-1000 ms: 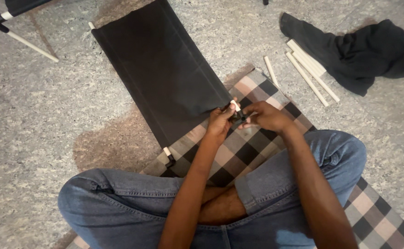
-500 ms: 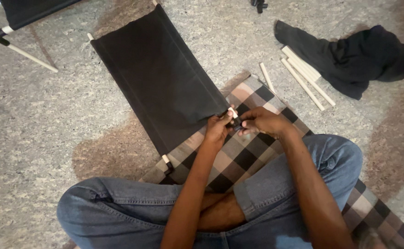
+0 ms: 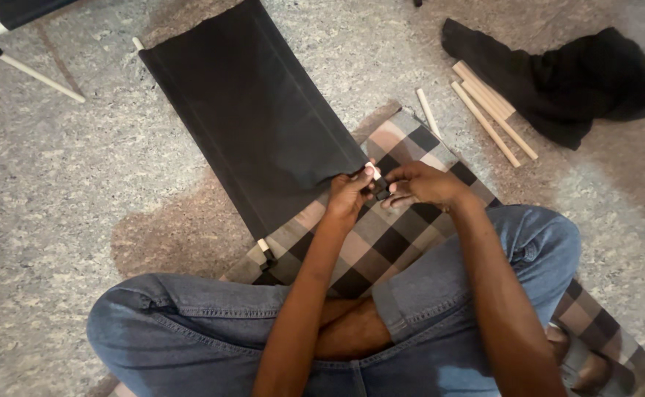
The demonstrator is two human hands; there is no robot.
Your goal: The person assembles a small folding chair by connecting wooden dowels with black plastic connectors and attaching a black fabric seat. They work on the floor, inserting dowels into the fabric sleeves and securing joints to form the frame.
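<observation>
Black fabric panel [image 3: 252, 117] on the grey carpet floor [image 3: 58, 191], both hands at its near right corner.

Since a moment ago the hands have barely shifted; the left hand [image 3: 348, 195] pinches the corner where a white rod end [image 3: 372, 170] pokes out, and the right hand [image 3: 425, 184] is clenched on a small dark fitting [image 3: 381, 192] pressed against it, so the joining looks unfinished. One panel, one checked cloth [image 3: 396, 235] under the crossed legs, about four loose pale rods [image 3: 484, 110], one crumpled black cloth [image 3: 572, 81] beside them.

Blue jeans, cuffs rolled; bare forearms
</observation>
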